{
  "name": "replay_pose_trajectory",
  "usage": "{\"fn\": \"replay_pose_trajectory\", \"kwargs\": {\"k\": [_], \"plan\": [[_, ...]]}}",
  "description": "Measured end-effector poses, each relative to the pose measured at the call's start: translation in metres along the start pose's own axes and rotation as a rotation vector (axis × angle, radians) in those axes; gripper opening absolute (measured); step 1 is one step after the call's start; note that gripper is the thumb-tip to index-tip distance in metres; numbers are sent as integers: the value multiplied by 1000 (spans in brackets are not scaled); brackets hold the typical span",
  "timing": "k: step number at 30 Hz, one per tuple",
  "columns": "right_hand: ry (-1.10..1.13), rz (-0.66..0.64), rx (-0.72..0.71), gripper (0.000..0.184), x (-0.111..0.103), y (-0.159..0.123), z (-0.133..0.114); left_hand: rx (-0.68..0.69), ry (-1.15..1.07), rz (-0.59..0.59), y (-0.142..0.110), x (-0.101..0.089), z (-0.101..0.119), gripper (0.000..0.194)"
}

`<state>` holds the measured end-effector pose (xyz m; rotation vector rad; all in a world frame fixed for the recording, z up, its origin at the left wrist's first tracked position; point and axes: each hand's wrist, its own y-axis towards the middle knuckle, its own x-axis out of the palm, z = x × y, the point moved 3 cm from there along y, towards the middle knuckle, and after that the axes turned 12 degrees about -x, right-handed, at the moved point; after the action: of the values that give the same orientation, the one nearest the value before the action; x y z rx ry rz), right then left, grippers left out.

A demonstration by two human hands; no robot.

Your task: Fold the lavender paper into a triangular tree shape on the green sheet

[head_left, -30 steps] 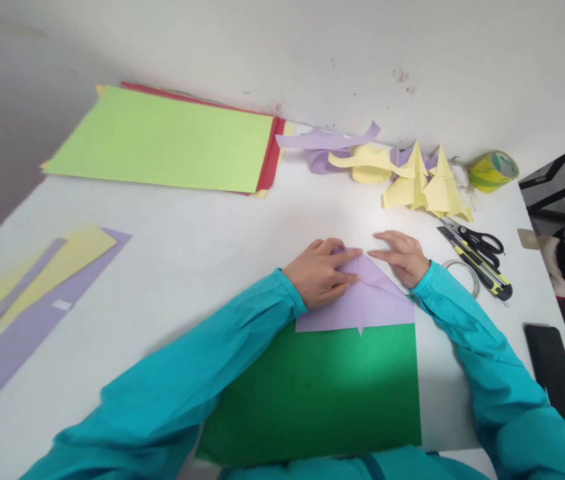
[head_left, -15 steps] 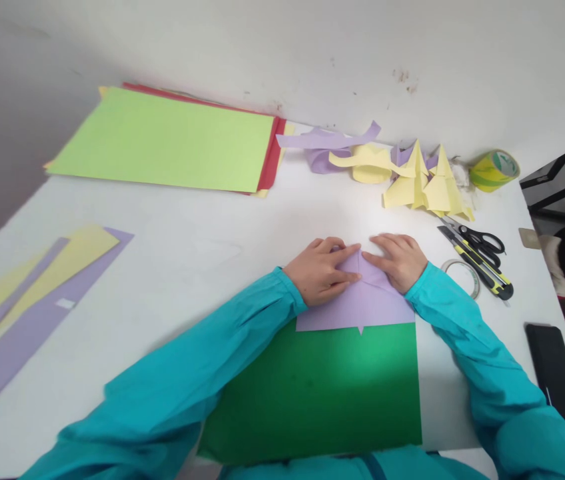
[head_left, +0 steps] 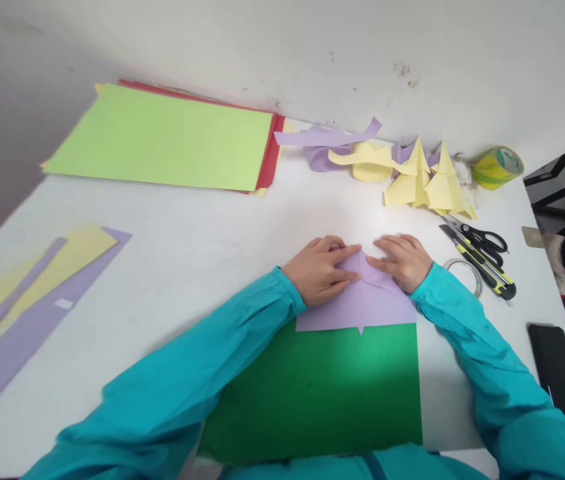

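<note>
A folded sheet of purple paper (head_left: 357, 308) lies partly over a dark green sheet (head_left: 322, 393) on the white table. Its top comes to a point, and a small purple tip pokes out below its lower edge. My left hand (head_left: 320, 270) rests on the paper's upper left part, fingers stretched out flat and fingertips near the middle crease. On the upper right side lies my right hand (head_left: 402, 262), fingers spread, with the index finger touching the paper close to its peak. The hands cover the paper's sloping sides in part.
A light green sheet (head_left: 162, 137) tops a paper stack at the back. Folded yellow cones (head_left: 415, 183), curled strips and a tape roll (head_left: 497, 168) stand along the wall. Scissors (head_left: 485, 240), a utility knife (head_left: 482, 263) and a black phone (head_left: 560, 377) lie right; purple and yellow strips (head_left: 37, 320) left.
My right hand has slid slightly to the right, away from the paper's peak. My left hand stays almost in place on the paper.
</note>
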<state>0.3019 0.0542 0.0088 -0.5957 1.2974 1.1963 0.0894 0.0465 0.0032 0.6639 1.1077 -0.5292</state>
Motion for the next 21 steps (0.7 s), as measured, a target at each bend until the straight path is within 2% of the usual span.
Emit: {"fn": "replay_pose_trajectory", "kwargs": {"k": [5, 14, 21], "plan": [[49, 32, -33, 27, -1, -6, 0, -15, 12, -28, 0, 0, 0, 30], [203, 46, 55, 33, 3, -29, -2, 16, 11, 30, 1, 0, -1, 31], [156, 44, 97, 32, -3, -25, -6, 39, 13, -13, 2, -3, -8, 31]]}}
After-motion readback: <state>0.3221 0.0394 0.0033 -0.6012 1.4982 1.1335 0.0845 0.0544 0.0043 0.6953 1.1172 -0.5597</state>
